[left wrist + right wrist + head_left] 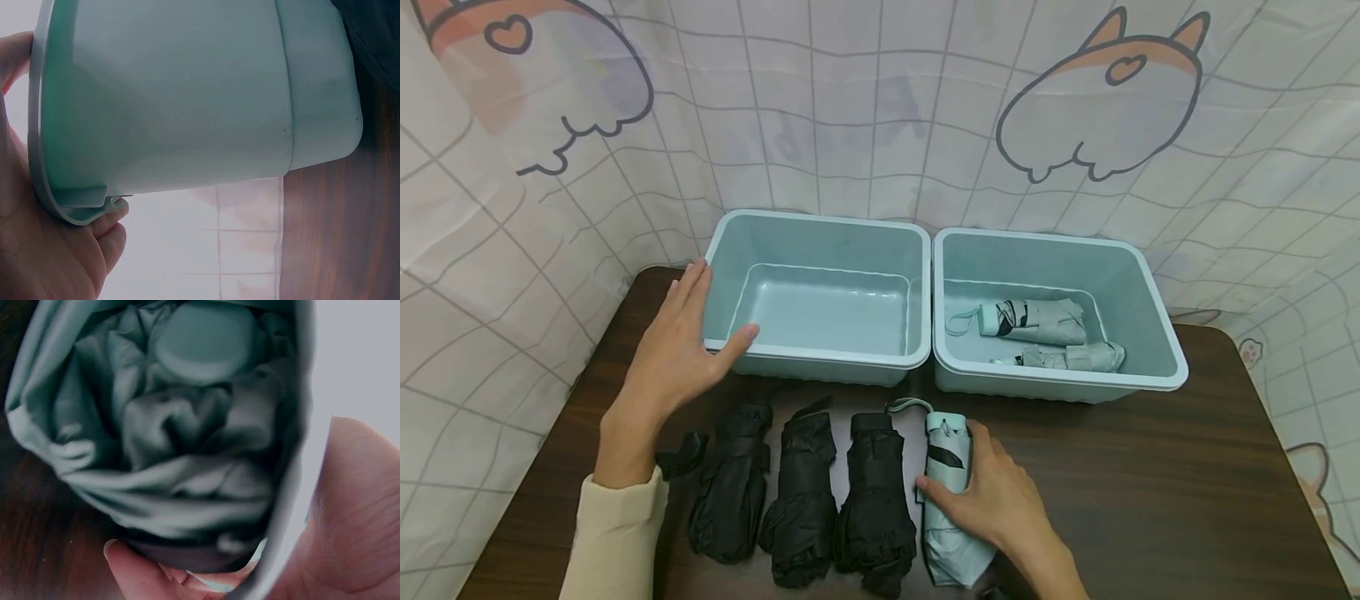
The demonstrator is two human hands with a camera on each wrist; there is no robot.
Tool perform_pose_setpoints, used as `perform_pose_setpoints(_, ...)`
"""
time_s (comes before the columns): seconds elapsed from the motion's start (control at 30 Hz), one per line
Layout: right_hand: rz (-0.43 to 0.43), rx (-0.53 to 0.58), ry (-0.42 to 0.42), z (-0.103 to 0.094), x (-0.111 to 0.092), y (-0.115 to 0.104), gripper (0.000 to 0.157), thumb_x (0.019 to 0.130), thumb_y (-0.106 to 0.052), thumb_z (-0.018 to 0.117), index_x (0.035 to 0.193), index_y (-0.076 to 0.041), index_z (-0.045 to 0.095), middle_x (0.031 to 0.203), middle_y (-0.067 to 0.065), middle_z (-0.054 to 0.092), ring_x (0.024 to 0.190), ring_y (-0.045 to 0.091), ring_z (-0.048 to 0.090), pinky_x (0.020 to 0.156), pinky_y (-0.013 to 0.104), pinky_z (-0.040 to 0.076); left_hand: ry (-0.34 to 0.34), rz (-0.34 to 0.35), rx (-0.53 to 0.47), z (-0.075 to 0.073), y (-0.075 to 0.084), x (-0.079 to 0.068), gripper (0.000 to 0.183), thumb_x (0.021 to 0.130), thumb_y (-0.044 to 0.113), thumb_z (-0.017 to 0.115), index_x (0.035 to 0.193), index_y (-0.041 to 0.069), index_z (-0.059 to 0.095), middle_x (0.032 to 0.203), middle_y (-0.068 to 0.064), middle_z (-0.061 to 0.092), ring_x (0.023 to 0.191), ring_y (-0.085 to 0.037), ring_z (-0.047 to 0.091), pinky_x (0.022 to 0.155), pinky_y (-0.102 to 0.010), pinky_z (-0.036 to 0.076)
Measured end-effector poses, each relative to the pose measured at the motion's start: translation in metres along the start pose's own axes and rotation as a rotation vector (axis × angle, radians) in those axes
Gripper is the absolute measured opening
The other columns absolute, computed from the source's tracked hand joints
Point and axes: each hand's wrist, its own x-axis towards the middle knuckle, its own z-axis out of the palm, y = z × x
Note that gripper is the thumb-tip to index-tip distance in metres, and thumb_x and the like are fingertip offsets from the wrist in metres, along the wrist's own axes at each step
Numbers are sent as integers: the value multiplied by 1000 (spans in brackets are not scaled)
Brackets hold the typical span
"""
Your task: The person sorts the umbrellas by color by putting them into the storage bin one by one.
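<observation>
My right hand (pixel 992 492) grips a pale mint folded umbrella (pixel 946 454), thumb on one side and fingers on the other. In the right wrist view, the bunched cloth and round end of that umbrella (pixel 206 344) fill much of the picture. My left hand (pixel 673 342) rests at the front left corner of the left mint bin (pixel 827 360), its fingers extended along the side and its thumb over the front rim. Three black folded umbrellas (pixel 733 492) (pixel 801 496) (pixel 874 500) lie in a row left of the mint one.
The right mint bin (pixel 1060 379) stands beside the left one, with two pale folded umbrellas (pixel 1045 321) (pixel 1075 357) lying in it. Behind the bins hangs a white grid-patterned cloth (pixel 850 108). Everything stands on a dark wooden table (pixel 1210 483).
</observation>
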Motion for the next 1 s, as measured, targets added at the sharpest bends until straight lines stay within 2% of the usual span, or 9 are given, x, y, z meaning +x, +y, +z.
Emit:
perform_pose_setpoints(0.17,2,25,-12,-1,1,1,101,85,-57,82,159,-4,38,144,24,63,116,43,70,90,60,57,3,13,-7,0,-1,1,103,98,60,64,171,9,12,179,-16,12,165,-46,13,129,-69,20)
perform_pose_setpoints(0.43,4,97,-51,-6,0,6,97,85,-54,83,159,-9,40,143,19,65,118,39,70,88,56,58,-8,7,-8,0,-1,0,103,98,60,63,171,10,10,179,-16,11,165,-46,11,129,-70,20)
perform_pose_setpoints(0.73,-20,216,-107,-23,-3,10,97,87,-51,83,163,-13,36,125,12,74,101,20,72,82,42,58,-7,2,-2,1,-1,0,103,98,61,62,171,10,10,179,-16,11,165,-47,12,128,-72,21)
perform_pose_setpoints(1.0,-78,308,-145,-39,-6,10,88,90,-42,82,161,-18,35,127,9,71,99,14,68,81,35,56,-13,-2,-3,0,0,0,103,98,61,62,171,11,10,180,-15,10,166,-46,11,128,-71,20)
